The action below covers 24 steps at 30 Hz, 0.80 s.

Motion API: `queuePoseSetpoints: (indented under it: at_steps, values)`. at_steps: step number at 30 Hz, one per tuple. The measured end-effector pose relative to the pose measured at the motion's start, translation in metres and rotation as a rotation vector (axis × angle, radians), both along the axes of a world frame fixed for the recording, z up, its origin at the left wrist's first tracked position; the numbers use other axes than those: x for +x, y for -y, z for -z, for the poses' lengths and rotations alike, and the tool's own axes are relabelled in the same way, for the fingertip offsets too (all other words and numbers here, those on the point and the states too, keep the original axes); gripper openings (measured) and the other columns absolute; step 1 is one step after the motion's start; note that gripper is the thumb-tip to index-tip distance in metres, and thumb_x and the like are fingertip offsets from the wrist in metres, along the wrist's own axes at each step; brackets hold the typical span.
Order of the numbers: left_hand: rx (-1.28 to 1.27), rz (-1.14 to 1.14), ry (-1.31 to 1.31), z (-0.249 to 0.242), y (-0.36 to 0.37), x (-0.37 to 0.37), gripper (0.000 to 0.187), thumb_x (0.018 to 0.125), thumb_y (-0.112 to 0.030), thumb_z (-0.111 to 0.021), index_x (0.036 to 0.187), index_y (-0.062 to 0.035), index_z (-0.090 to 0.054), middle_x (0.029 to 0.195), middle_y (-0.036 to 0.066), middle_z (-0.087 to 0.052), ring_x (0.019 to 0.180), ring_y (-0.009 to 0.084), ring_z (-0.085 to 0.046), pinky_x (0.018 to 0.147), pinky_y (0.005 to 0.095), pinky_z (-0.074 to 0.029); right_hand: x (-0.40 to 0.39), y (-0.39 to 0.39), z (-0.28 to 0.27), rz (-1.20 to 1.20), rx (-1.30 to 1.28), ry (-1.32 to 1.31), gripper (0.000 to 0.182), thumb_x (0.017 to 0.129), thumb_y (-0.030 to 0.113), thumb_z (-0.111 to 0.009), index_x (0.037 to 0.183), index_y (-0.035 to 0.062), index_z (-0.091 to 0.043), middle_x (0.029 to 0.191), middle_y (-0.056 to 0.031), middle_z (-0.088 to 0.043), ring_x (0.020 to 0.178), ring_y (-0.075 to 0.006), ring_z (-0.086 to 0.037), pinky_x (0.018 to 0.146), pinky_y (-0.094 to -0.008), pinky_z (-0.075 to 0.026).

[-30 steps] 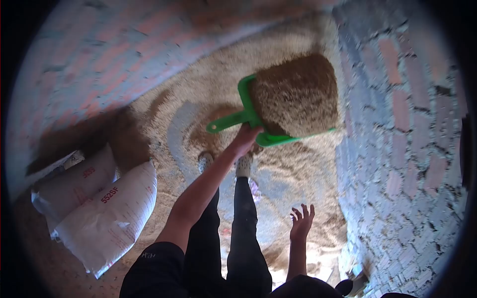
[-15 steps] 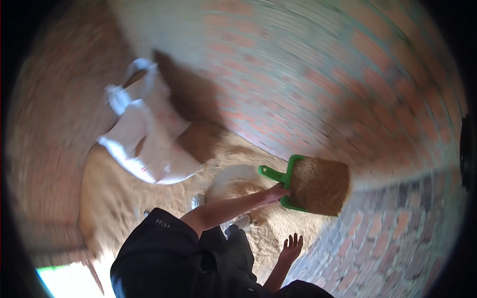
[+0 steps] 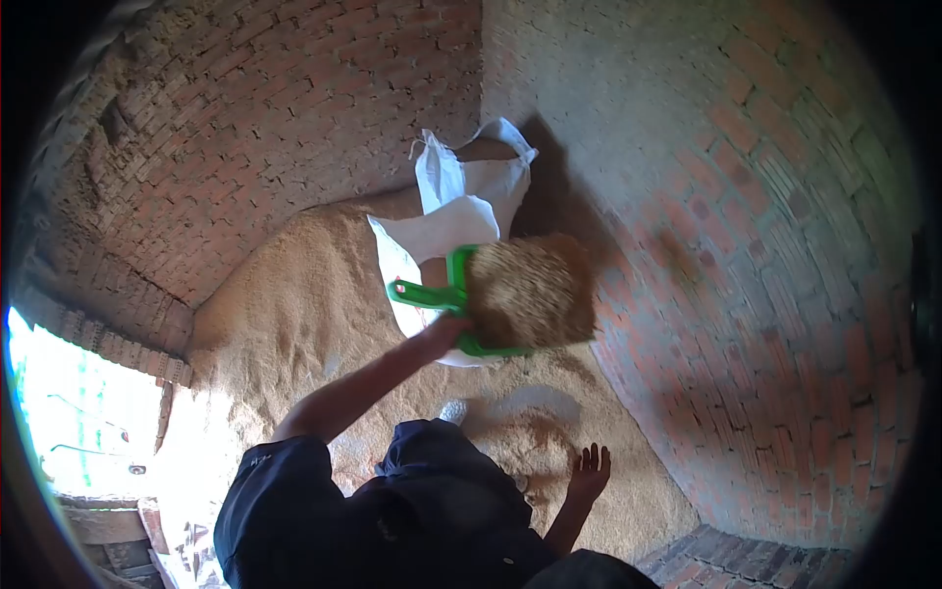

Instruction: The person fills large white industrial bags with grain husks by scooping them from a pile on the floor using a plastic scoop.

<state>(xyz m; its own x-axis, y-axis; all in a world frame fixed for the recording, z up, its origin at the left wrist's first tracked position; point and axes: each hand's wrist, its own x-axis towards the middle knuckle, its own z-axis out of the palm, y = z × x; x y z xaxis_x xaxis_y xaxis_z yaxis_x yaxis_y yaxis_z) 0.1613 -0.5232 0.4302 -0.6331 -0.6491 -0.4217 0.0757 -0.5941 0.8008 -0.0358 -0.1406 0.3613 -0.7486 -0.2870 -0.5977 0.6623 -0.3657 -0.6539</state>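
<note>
My left hand (image 3: 446, 334) is closed round a green scoop (image 3: 428, 294) near the base of its handle. A heap of pale brown, grainy material (image 3: 530, 294) fills the scoop, its edges blurred by motion. Beyond the scoop stands an open white sack (image 3: 397, 270), partly hidden by it. Another open white sack (image 3: 442, 177) is just behind, against the loose material. Low on the right, my right hand (image 3: 590, 469) is raised with its fingers apart, holding nothing, over the grainy floor.
Loose grainy material (image 3: 285, 294) covers the floor and piles up at the left. Brick walls (image 3: 294, 108) meet in a corner behind the sacks, and another brick wall (image 3: 746, 373) rises on the right. A bright opening (image 3: 88, 412) lies at the lower left.
My view has turned, so the sacks appear farther right. The loaded scoop has moved from beside the right wall to in front of the nearer sack. My right hand stays open.
</note>
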Motion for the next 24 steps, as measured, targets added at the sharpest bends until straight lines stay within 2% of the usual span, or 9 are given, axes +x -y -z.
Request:
queuePoseSetpoints:
  at_steps: [7, 11, 13, 14, 16, 19, 20, 23, 24]
  values:
    - [-0.049, -0.284, -0.037, 0.001, 0.120, 0.105, 0.029, 0.080, -0.003, -0.054, 0.108, 0.0000, -0.051, 0.091, 0.011, -0.060, 0.071, 0.0234, -0.065, 0.058, 0.0355, -0.058, 0.015, 0.078, -0.014, -0.067, -0.029, 0.031, 0.040, 0.089, 0.031, -0.054, 0.124, 0.0120, -0.048, 0.113, -0.0077, -0.057, 0.094, -0.0203, -0.054, 0.078, -0.0339, -0.044]
    - [-0.115, -0.309, 0.127, -0.017, 0.158, 0.105, 0.032, 0.079, -0.003, -0.055, 0.111, 0.0000, -0.050, 0.095, 0.011, -0.059, 0.076, 0.0222, -0.064, 0.061, 0.0370, -0.058, 0.022, 0.091, -0.011, -0.040, 0.007, 0.073, 0.039, 0.089, 0.030, -0.054, 0.123, 0.0133, -0.049, 0.112, -0.0073, -0.058, 0.092, -0.0196, -0.054, 0.077, -0.0344, -0.044]
    - [-0.386, -0.215, 0.178, 0.009, 0.187, 0.106, 0.040, 0.079, -0.005, -0.056, 0.117, -0.0005, -0.044, 0.101, 0.013, -0.057, 0.081, 0.0235, -0.063, 0.067, 0.0417, -0.058, 0.022, 0.084, 0.007, -0.037, -0.001, 0.074, 0.038, 0.088, 0.030, -0.055, 0.121, 0.0136, -0.050, 0.111, -0.0071, -0.058, 0.093, -0.0194, -0.054, 0.077, -0.0348, -0.044]
    - [-0.374, -0.212, 0.200, 0.026, 0.207, 0.114, 0.040, 0.079, -0.005, -0.056, 0.117, -0.0005, -0.044, 0.101, 0.013, -0.057, 0.081, 0.0235, -0.063, 0.067, 0.0417, -0.058, 0.025, 0.078, 0.017, -0.049, -0.004, 0.062, 0.036, 0.087, 0.030, -0.056, 0.120, 0.0139, -0.051, 0.110, -0.0070, -0.058, 0.093, -0.0192, -0.054, 0.077, -0.0352, -0.043]
    - [-0.463, 0.226, 0.466, 0.052, 0.249, 0.119, 0.051, 0.079, -0.008, -0.058, 0.124, 0.0002, -0.037, 0.110, 0.016, -0.055, 0.087, 0.0261, -0.062, 0.071, 0.0501, -0.056, 0.033, 0.077, 0.020, -0.052, 0.025, 0.111, 0.036, 0.087, 0.031, -0.056, 0.118, 0.0140, -0.052, 0.110, -0.0067, -0.058, 0.093, -0.0191, -0.055, 0.078, -0.0352, -0.043]
    - [-0.308, 0.209, 0.879, 0.044, 0.265, 0.070, 0.061, 0.082, -0.012, -0.055, 0.135, -0.0147, -0.026, 0.119, 0.019, -0.050, 0.095, 0.0389, -0.058, 0.062, 0.0665, -0.051, 0.031, 0.064, 0.018, -0.037, -0.006, 0.139, 0.034, 0.086, 0.032, -0.057, 0.114, 0.0143, -0.054, 0.109, -0.0054, -0.059, 0.095, -0.0187, -0.055, 0.078, -0.0347, -0.041]
    - [-0.285, -0.007, 0.992, -0.003, 0.240, 0.049, 0.065, 0.078, -0.006, -0.056, 0.135, -0.0207, -0.028, 0.130, 0.017, -0.040, 0.107, 0.0474, -0.048, 0.061, 0.0709, -0.047, 0.032, 0.061, 0.017, -0.029, -0.009, 0.113, 0.034, 0.086, 0.033, -0.057, 0.114, 0.0144, -0.054, 0.109, -0.0050, -0.059, 0.096, -0.0185, -0.055, 0.078, -0.0346, -0.041]
    - [-0.678, 0.053, 1.309, -0.021, 0.229, 0.028, 0.086, 0.079, -0.018, -0.057, 0.142, -0.0037, -0.001, 0.142, 0.024, -0.025, 0.106, 0.0531, -0.048, 0.069, 0.0710, -0.047, 0.034, 0.056, 0.008, 0.036, 0.016, 0.096, 0.035, 0.086, 0.033, -0.057, 0.116, 0.0147, -0.053, 0.109, -0.0045, -0.058, 0.097, -0.0185, -0.054, 0.079, -0.0345, -0.042]
    - [-0.910, 0.132, 1.375, -0.017, 0.225, 0.028, 0.078, 0.077, -0.016, -0.057, 0.139, -0.0033, -0.010, 0.139, 0.025, -0.028, 0.107, 0.0522, -0.048, 0.072, 0.0697, -0.045, 0.035, 0.050, 0.007, 0.076, 0.039, 0.123, 0.037, 0.087, 0.031, -0.056, 0.119, 0.0134, -0.052, 0.108, -0.0057, -0.059, 0.094, -0.0191, -0.055, 0.079, -0.0340, -0.042]
